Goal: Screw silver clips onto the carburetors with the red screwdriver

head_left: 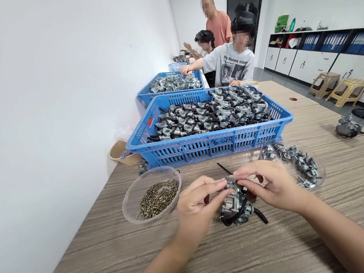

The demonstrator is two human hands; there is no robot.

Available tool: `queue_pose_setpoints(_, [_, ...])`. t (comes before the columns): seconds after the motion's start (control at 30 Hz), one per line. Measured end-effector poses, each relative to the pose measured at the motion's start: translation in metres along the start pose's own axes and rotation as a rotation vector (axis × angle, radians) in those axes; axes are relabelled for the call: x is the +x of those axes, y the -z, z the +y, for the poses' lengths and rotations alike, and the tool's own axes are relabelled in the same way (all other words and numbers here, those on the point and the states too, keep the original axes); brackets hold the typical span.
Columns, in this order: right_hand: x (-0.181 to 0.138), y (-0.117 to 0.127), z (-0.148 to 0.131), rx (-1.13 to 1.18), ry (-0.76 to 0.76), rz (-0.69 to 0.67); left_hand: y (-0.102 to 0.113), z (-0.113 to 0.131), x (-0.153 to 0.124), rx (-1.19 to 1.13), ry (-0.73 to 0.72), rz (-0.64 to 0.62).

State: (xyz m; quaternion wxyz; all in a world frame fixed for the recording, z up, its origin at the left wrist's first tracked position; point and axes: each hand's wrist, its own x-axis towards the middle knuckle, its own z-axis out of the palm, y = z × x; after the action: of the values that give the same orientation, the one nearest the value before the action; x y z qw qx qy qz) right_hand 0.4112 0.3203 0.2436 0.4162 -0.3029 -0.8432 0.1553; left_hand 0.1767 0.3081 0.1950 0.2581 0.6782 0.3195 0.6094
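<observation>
A silver metal carburetor (pixel 233 205) with black hoses rests on the wood-grain table in front of me. My left hand (pixel 198 201) pinches its upper end from the left, thumb and forefinger closed on the metal. From the right, my right hand (pixel 269 183) grips the same end, its fingertips close to those of the left. What lies between the fingertips is partly hidden. Just behind the hands, a screwdriver's dark shaft (pixel 223 167) shows, with something red under the right hand. A clear dish of small brass screw-like pieces (pixel 158 199) stands left of my left hand.
A clear dish of small metal parts (pixel 307 165) sits to the right. Behind stands a blue crate (pixel 209 146) full of carburetors, with another blue crate (pixel 146 97) beyond. A single carburetor (pixel 348 126) is at the right. A co-worker (pixel 235 65) reaches over the far crate.
</observation>
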Motion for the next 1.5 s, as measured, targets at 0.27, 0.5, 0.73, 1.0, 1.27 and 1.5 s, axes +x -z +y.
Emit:
queue_pose_setpoints(0.27, [-0.005, -0.009, 0.01, 0.126, -0.099, 0.001, -0.003, 0.001, 0.001, -0.04, 0.022, 0.036])
queue_pose_setpoints(0.5, [-0.003, -0.008, 0.019, 0.138, -0.014, -0.061, -0.005, -0.001, -0.001, -0.058, 0.05, 0.047])
queue_pose_setpoints(0.73, [-0.002, -0.004, 0.019, 0.158, 0.012, -0.109, -0.007, -0.004, -0.003, -0.012, 0.045, 0.036])
queue_pose_setpoints(1.0, [0.0, -0.009, 0.031, 0.177, -0.098, -0.158, -0.006, -0.013, 0.002, 0.107, 0.011, 0.006])
queue_pose_setpoints(1.27, [-0.001, -0.01, 0.039, 0.22, -0.194, -0.181, -0.012, -0.012, -0.001, 0.203, 0.158, 0.033])
queue_pose_setpoints(1.5, [-0.003, -0.011, 0.04, 0.265, -0.227, -0.206, -0.005, -0.013, -0.004, 0.125, 0.151, -0.073])
